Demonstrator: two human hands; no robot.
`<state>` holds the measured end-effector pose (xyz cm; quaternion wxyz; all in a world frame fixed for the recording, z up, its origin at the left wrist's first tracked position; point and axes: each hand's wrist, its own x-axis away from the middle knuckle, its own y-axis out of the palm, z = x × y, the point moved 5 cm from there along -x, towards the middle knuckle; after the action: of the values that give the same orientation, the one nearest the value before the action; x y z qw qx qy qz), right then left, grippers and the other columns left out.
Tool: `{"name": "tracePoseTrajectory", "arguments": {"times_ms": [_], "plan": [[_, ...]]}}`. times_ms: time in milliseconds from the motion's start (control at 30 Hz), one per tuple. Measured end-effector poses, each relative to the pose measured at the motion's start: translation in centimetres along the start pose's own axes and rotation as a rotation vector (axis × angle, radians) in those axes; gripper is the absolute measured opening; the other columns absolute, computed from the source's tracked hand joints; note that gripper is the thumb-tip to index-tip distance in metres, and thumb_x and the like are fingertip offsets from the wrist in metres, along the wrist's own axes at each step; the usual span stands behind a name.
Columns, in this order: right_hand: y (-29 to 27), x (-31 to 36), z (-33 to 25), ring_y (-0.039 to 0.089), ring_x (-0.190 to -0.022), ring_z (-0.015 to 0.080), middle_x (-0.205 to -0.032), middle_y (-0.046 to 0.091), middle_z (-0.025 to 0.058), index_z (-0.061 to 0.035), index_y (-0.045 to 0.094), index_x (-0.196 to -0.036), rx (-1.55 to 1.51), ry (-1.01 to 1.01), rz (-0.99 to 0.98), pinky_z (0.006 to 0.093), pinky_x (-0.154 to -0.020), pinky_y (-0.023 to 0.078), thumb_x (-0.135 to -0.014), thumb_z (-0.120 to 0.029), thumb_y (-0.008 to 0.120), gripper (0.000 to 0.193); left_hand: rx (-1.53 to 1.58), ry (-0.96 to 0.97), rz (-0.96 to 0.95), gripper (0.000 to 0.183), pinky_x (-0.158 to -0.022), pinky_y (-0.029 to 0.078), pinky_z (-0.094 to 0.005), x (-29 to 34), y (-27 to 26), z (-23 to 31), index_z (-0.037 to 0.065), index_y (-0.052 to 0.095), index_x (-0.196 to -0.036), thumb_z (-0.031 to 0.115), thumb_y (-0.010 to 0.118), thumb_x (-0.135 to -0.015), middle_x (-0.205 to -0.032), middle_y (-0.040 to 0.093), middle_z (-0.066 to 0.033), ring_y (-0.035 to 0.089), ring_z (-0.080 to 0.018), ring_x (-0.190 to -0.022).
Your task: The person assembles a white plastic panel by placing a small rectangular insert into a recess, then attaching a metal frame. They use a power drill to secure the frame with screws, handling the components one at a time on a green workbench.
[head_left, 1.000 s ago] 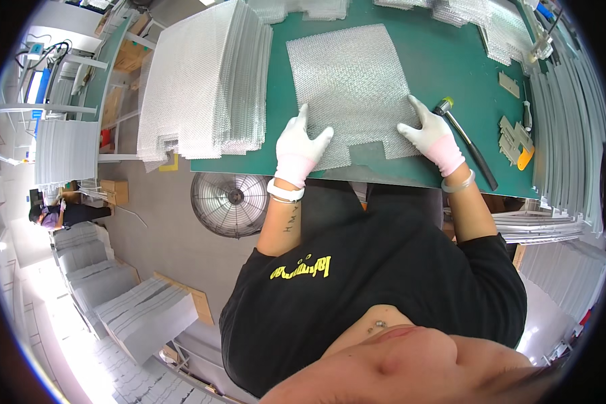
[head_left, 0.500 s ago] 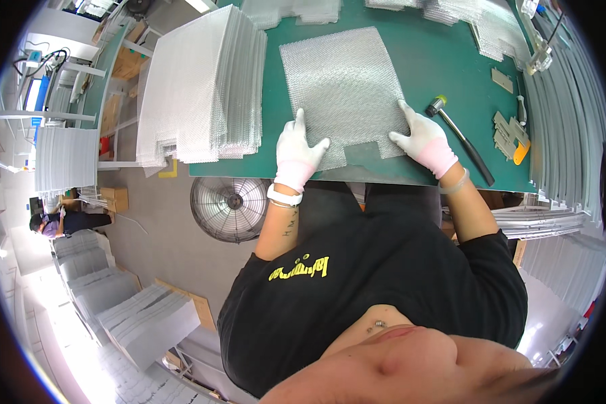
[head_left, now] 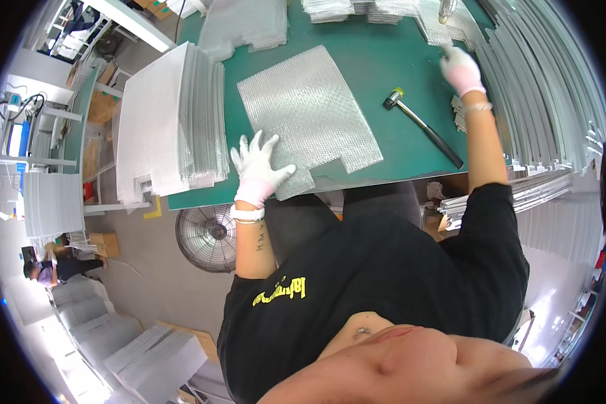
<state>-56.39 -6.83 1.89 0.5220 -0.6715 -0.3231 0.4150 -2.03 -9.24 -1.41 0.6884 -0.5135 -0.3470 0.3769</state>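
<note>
White-gloved, a worker's left hand (head_left: 257, 168) spreads flat at the near left edge of a notched, silvery textured sheet (head_left: 310, 108) on a green desk (head_left: 377, 60). The left forearm rises from below, elbow bent, a white band (head_left: 247, 213) at the wrist. The fingers fan wide and grip nothing: two point over the bare green surface, the others reach onto the sheet's edge, with the thumb toward its near corner tab. The right arm stretches forward along the desk's right side, well apart from the sheet. There the right hand (head_left: 460, 71) is partly curled, its fingertips beside more textured sheets (head_left: 441, 28) near the far right corner; whether those fingers grasp anything cannot be told. The notched sheet lies at a slant between the two hands. A hammer (head_left: 424, 128) with a black handle rests to its right, and a tall stack of similar sheets (head_left: 151, 114) stands to its left.
</note>
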Motion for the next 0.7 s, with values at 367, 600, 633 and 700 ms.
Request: {"name": "tracePoseTrajectory", "arguments": {"times_ms": [367, 600, 633, 700], "plan": [[2.7, -2.3, 7.4, 0.065, -0.117, 0.0382, -0.122, 0.068, 0.0271, -0.0026, 0.047, -0.148, -0.172, 0.013, -0.272, 0.0416, -0.102, 0.051, -0.068, -0.005, 0.079, 0.086, 0.169, 0.265, 0.46, 0.07, -0.119, 0.024, -0.0612, 10.1, -3.4, 6.3, 0.006, 0.061, -0.136, 0.028, 0.085, -0.074, -0.148, 0.05, -0.0197, 0.041, -0.0449, -0.14], [-5.4, 7.1, -3.6, 0.069, -0.093, 0.0286, -0.098, 0.07, 0.0149, 0.0001, 0.064, -0.11, -0.405, -0.158, 0.015, 0.0357, -0.087, 0.054, -0.087, -0.007, 0.069, 0.024, 1.509, -0.187, -0.469, 0.034, -0.103, 0.051, -0.0393, 16.6, 9.4, 4.7, -0.003, 0.065, -0.123, 0.025, 0.058, -0.106, -0.118, 0.07, -0.0113, 0.067, -0.0214, -0.109], [-6.3, 10.6, -7.0, 0.068, -0.091, 0.0276, -0.095, 0.069, 0.0136, -0.0004, 0.065, -0.109, -0.605, -0.201, -0.009, 0.0354, -0.085, 0.054, -0.088, -0.011, 0.071, 0.024, 1.645, -0.314, -0.378, 0.039, -0.104, 0.05, -0.0397, 17.0, 11.9, 4.4, -0.003, 0.061, -0.128, 0.028, 0.059, -0.105, -0.123, 0.068, -0.0129, 0.066, -0.0228, -0.112], [-7.0, 18.6, -13.2, 0.068, -0.087, 0.0257, -0.09, 0.068, 0.0121, -0.0013, 0.068, -0.104, -0.836, -0.376, -0.075, 0.0361, -0.082, 0.054, -0.089, -0.02, 0.071, 0.024, 1.818, -0.459, -0.235, 0.062, -0.106, 0.048, -0.0435, 16.6, 14.6, 4.2, -0.003, 0.05, -0.138, 0.044, 0.066, -0.101, -0.134, 0.059, -0.0206, 0.061, -0.0294, -0.12]]}}
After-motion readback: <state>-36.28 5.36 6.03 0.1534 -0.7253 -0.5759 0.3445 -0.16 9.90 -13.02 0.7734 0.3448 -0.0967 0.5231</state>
